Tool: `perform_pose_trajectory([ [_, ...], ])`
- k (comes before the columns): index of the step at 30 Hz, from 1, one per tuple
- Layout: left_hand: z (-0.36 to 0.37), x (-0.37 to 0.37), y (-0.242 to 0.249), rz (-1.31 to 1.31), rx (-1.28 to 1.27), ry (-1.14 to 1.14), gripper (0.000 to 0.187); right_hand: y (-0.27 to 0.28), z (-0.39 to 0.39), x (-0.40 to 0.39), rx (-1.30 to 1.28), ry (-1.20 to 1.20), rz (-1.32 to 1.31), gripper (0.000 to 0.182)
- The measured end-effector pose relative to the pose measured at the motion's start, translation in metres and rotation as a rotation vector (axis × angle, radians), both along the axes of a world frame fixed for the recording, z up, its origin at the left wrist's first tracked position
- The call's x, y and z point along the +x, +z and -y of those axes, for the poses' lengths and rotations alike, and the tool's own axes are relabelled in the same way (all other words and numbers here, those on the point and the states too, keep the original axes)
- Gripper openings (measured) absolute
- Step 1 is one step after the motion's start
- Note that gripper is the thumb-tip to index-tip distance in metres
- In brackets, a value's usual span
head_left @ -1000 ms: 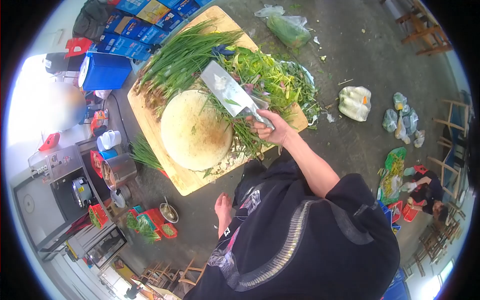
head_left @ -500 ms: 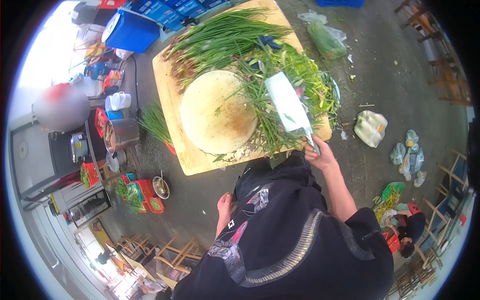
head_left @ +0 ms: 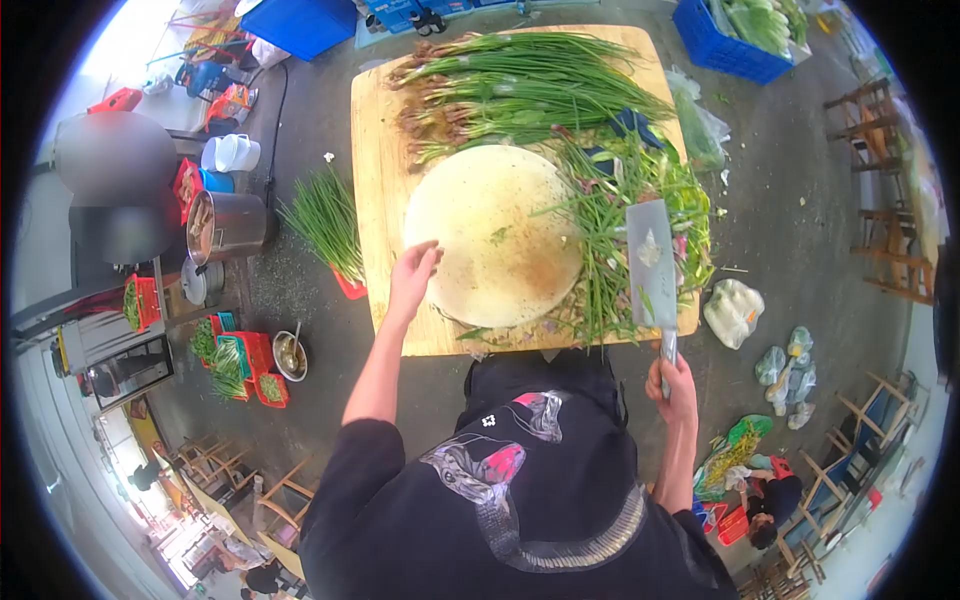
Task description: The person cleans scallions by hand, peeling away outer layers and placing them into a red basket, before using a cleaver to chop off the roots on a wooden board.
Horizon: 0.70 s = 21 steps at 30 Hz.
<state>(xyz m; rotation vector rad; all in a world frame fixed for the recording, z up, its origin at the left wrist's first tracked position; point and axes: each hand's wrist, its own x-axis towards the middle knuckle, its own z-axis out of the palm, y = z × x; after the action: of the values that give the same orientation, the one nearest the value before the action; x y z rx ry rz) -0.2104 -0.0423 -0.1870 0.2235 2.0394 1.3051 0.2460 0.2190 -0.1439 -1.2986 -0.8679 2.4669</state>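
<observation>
My right hand [head_left: 672,390] is wrapped round the handle of a cleaver [head_left: 648,275], its broad blade pointing away from me with bits of green stuck to it. Under and beside the blade lies a heap of green trimmings [head_left: 600,290] on the right of the wooden table. My left hand [head_left: 416,270] is at the left rim of a round chopping board [head_left: 490,225], fingers loosely stretched and holding nothing. A few green scraps and a brown stain mark the board. Behind it, bunches of spring onions [head_left: 540,85] lie with their roots to the left.
The wooden table [head_left: 385,330] stands before me. Left of it are more spring onions [head_left: 325,225], a big steel pot [head_left: 225,225] and red baskets [head_left: 258,350]. On the right floor lie a white bag [head_left: 734,312] and a blue crate [head_left: 725,45]. Another person [head_left: 775,505] is at lower right.
My left hand has come up from beside my body to the board's left rim. The cleaver, still in my right hand, has turned more upright. The view has shifted, showing the table farther right.
</observation>
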Motion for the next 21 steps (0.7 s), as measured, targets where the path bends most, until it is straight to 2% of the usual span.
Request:
perform_pose_trajectory([
  [3,-0.040,-0.059,-0.013,-0.195,0.060,-0.161,0.042,0.027,0.019,-0.019,0.086,0.014,0.021,0.033],
  [6,-0.074,-0.104,-0.024,-0.263,0.095,-0.192,0.041,0.050,0.032,-0.061,0.164,0.107,0.116,0.031],
  [11,-0.111,-0.183,-0.050,-0.412,0.100,-0.133,0.039,0.034,0.055,-0.152,0.358,0.229,0.343,0.025],
  [13,-0.125,-0.211,-0.045,-0.518,0.068,-0.097,0.039,-0.004,0.065,-0.163,0.535,0.339,0.415,0.026],
  [16,-0.156,-0.250,-0.015,-0.678,0.012,-0.084,0.038,-0.016,0.080,-0.172,0.485,0.359,0.449,0.026],
  [17,-0.167,-0.266,-0.014,-0.790,0.000,-0.126,0.039,-0.018,0.082,-0.172,0.522,0.414,0.505,0.025],
  [21,-0.207,-0.315,-0.023,-1.140,-0.046,-0.321,0.043,-0.038,0.095,-0.166,0.482,0.329,0.507,0.025],
])
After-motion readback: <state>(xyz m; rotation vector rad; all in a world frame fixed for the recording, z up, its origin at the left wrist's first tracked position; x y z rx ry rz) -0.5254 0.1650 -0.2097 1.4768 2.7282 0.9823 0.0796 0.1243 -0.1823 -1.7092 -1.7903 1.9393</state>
